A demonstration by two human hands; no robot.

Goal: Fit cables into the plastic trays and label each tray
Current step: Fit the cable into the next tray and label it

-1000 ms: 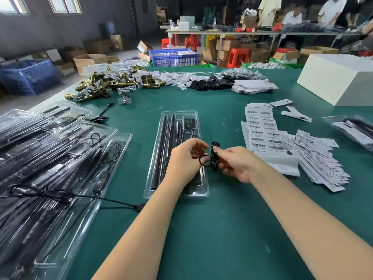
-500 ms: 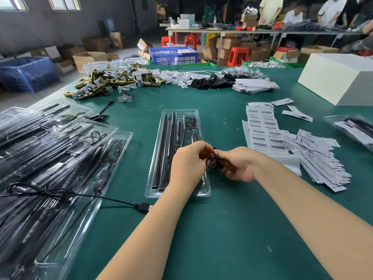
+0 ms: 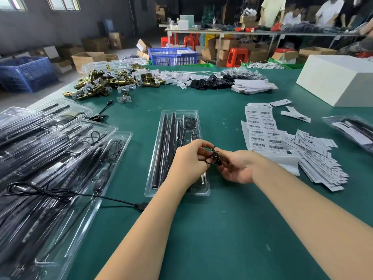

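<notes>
Coiled black cable [image 3: 214, 158] sits pinched between the left hand [image 3: 187, 164] and right hand [image 3: 235, 168], above the near end of a clear plastic tray [image 3: 177, 190] on the green table [image 3: 222, 229]. Barcode label sheets [image 3: 262, 130] lie just right; their print is too small to read.

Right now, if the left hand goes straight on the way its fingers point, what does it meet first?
Its fingers point right, so the left hand would first meet the small black cable bundle it already pinches, then the right hand just behind it. Depth is hard to judge here.
</notes>
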